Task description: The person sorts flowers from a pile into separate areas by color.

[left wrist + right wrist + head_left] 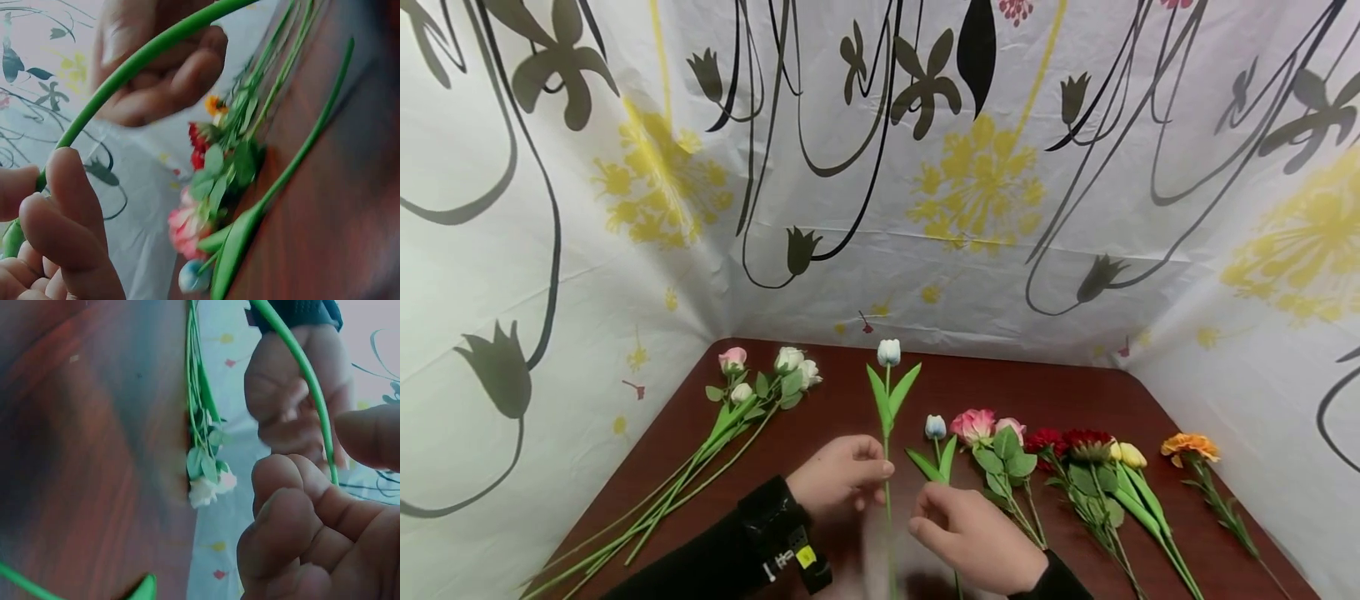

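A white-and-blue tulip (pixel 889 352) with two green leaves stands upright in the head view. My left hand (pixel 842 475) pinches its stem between thumb and fingertips below the leaves; the stem (pixel 119 78) curves across the left wrist view. Beside it, on the right, my right hand (pixel 973 533) has loosely bent fingers, and thumb and fingertips (pixel 284 515) stand apart close to the stem. A second blue-and-white tulip (pixel 936 427) lies on the table, its lower stem partly hidden by the right hand.
On the left of the dark red table (pixel 857 375) lie long-stemmed white roses (pixel 790 360) and a pink rose (pixel 732 359). To the right are pink roses (pixel 973 426), red flowers (pixel 1086 446), yellow tulips (pixel 1127 454) and an orange flower (pixel 1191 447). Patterned white cloth (pixel 865 208) surrounds the table.
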`<action>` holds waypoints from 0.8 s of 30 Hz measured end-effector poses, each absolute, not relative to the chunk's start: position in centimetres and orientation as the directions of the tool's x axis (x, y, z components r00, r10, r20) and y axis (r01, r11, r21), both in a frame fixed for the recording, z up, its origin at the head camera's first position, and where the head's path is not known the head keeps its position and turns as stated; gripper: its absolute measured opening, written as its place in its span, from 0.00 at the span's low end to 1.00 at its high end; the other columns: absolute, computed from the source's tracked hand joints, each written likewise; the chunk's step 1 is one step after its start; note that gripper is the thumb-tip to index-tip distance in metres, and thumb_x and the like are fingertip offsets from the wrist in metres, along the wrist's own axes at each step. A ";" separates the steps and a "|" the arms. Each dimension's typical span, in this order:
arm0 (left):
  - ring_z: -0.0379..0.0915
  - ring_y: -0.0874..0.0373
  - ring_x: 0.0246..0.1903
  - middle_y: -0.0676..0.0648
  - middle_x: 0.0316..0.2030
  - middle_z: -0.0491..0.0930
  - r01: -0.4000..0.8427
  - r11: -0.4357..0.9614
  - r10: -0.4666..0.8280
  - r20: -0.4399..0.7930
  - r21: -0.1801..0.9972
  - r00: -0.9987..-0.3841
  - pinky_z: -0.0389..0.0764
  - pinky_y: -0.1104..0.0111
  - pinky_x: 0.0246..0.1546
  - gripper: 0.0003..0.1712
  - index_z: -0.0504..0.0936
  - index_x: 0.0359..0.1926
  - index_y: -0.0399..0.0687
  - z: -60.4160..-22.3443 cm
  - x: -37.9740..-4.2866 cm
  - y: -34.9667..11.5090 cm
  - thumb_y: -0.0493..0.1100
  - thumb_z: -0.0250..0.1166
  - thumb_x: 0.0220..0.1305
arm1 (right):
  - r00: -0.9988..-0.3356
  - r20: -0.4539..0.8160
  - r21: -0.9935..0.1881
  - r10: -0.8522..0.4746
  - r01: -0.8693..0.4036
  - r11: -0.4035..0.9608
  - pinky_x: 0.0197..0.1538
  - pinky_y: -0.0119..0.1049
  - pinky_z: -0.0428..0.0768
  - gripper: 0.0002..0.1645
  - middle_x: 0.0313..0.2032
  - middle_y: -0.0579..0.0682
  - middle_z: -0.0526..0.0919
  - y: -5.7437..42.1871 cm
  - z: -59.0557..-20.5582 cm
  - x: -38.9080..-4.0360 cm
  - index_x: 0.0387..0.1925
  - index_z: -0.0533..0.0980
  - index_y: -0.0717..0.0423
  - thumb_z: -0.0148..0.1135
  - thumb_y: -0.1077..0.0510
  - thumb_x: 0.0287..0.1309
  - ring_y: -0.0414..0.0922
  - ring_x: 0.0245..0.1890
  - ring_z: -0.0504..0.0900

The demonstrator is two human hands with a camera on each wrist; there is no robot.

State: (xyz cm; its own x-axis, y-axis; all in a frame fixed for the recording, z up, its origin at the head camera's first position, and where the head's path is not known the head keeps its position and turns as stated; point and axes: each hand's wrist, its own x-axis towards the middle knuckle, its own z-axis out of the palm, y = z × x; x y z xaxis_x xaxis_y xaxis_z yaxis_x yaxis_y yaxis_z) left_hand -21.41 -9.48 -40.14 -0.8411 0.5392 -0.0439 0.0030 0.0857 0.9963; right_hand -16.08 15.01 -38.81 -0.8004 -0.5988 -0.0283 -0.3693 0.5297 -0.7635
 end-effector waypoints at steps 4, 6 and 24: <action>0.78 0.60 0.25 0.46 0.26 0.82 -0.099 -0.006 0.553 -0.079 0.995 -0.829 0.74 0.71 0.24 0.06 0.74 0.37 0.40 -40.7 -21.0 -7.9 0.38 0.62 0.72 | -0.811 -0.061 -0.789 -0.582 -0.318 0.526 0.26 0.34 0.65 0.13 0.21 0.39 0.71 14.5 -39.4 -16.1 0.37 0.75 0.44 0.55 0.43 0.74 0.36 0.20 0.67; 0.79 0.60 0.25 0.46 0.26 0.82 -0.141 -0.029 0.558 -0.101 0.990 -0.824 0.74 0.71 0.24 0.07 0.73 0.36 0.41 -40.9 -20.8 -7.3 0.37 0.61 0.72 | -0.822 -0.066 -0.792 -0.566 -0.302 0.530 0.24 0.34 0.64 0.15 0.20 0.39 0.69 14.4 -39.7 -16.1 0.33 0.74 0.46 0.55 0.43 0.74 0.36 0.18 0.66; 0.83 0.45 0.32 0.42 0.31 0.83 0.016 0.204 0.520 -0.094 0.979 -0.849 0.76 0.63 0.27 0.08 0.80 0.46 0.43 -42.8 -21.5 -7.1 0.41 0.63 0.72 | -0.889 -0.126 -0.565 -0.440 -0.301 0.768 0.28 0.38 0.60 0.19 0.19 0.41 0.61 18.8 -42.3 -17.4 0.23 0.68 0.45 0.55 0.49 0.74 0.37 0.19 0.60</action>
State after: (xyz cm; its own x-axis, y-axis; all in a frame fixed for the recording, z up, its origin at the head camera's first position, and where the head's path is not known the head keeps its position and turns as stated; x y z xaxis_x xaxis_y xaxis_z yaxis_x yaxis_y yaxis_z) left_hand -21.46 -7.15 -42.81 -0.8487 0.5203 -0.0944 0.0160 0.2037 0.9789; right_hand -17.44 18.82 -42.32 -0.8889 -0.4404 -0.1258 -0.3006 0.7683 -0.5651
